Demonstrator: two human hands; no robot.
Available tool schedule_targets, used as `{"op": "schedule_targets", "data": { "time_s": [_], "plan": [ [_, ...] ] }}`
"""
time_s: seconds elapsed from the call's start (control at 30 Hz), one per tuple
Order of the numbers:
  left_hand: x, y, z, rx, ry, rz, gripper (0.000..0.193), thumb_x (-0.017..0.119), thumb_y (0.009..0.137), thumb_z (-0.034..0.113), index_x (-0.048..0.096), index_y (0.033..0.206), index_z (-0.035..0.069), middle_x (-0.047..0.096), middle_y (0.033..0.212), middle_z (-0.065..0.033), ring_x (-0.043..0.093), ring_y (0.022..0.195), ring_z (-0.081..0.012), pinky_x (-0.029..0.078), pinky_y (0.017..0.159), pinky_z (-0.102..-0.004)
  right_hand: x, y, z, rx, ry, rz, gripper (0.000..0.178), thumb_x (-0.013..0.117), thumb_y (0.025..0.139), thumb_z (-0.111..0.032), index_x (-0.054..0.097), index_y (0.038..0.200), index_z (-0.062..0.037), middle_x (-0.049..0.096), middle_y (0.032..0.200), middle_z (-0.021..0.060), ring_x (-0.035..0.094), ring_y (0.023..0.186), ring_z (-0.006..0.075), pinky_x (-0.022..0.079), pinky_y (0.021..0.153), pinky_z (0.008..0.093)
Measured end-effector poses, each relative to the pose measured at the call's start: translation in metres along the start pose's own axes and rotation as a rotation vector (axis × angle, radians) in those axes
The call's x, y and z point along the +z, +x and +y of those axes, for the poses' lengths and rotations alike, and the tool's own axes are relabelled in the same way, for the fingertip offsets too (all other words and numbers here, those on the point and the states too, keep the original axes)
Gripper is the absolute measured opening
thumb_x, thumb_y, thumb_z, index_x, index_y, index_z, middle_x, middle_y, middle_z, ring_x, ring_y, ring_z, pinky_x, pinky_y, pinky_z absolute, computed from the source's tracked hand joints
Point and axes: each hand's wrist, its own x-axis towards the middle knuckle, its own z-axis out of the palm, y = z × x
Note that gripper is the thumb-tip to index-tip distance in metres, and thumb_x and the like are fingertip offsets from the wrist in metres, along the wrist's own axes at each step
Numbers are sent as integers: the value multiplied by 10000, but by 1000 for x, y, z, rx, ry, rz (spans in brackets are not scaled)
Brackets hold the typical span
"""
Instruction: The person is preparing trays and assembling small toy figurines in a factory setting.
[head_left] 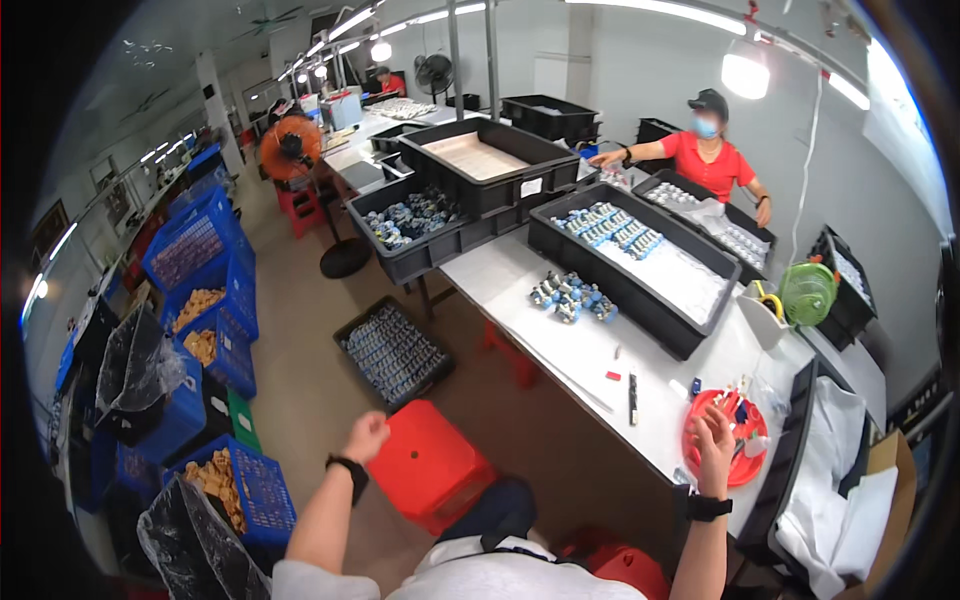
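Note:
My left hand (367, 437) hangs beside the red plastic stool (428, 462), fingers curled in and nothing visible in them. On the right, my right hand (713, 442) is over the edge of a round red tray (745, 470), its fingers bent but apart, with no object seen in the grip. The tray carries several small items, some white, some dark, too small to name. Left of it on the white table (520, 310) lies a black pen-like tool (633, 399), near a small red piece (613, 376). A cluster of small blue-and-metal parts (572, 296) sits farther back.
A long black crate (690, 320) holds rows of blue-and-metal parts. Another crate (392, 352) of parts stands on the floor. Across the table sits a person in a red shirt (710, 165). Blue baskets (262, 500) line the left; a green fan (808, 294) stands right.

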Motion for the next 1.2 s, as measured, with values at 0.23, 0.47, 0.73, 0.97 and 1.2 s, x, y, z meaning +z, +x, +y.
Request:
{"op": "schedule_targets", "data": {
  "time_s": [0.23, 0.47, 0.73, 0.97, 1.2],
  "plan": [
    [-36, 206, 148, 75, -295, 82, 314, 598, 796, 156, 518, 1076, 36, 579, 894, -21, 537, 765, -85, 445, 667, -231, 66, 74, 26, 174, 258, -99, 322, 551, 830, -107, 456, 1121, -9, 583, 881, 69, 572, 722, 113, 457, 617, 199],
    [-12, 401, 243, 38, -560, 3, 404, 599, 797, 324, 469, 1088, 77, 549, 991, -71, 556, 882, -182, 447, 744, -311, 169, 202, 30, 199, 215, -35, 384, 557, 802, -118, 425, 1152, -31, 586, 889, 70, 570, 717, 107, 460, 583, 195],
    [-9, 647, 261, -205, -586, -50, 704, 659, 686, 418, 394, 1208, 28, 402, 1217, -177, 458, 1012, -307, 362, 838, -418, 403, 437, 36, 419, 196, -141, 593, 612, 767, -203, 306, 1240, -21, 512, 1016, 61, 532, 850, 147, 466, 689, 318],
    [-23, 764, 263, -344, -645, 16, 510, 686, 626, 382, 531, 1016, 92, 562, 898, -78, 538, 812, -229, 454, 668, -364, 512, 555, 31, 497, 16, 63, 1027, 713, 612, -401, 102, 1328, 8, 345, 1252, 166, 375, 1126, 283, 378, 849, 443],
    [-30, 800, 243, -336, -523, -34, 326, 622, 638, 239, 553, 911, 76, 565, 835, -57, 543, 759, -226, 463, 670, -381, 523, 571, 48, 370, 93, -42, 584, 679, 581, -161, 437, 1064, 62, 566, 925, 136, 559, 823, 212, 463, 720, 297]
  ]
}}
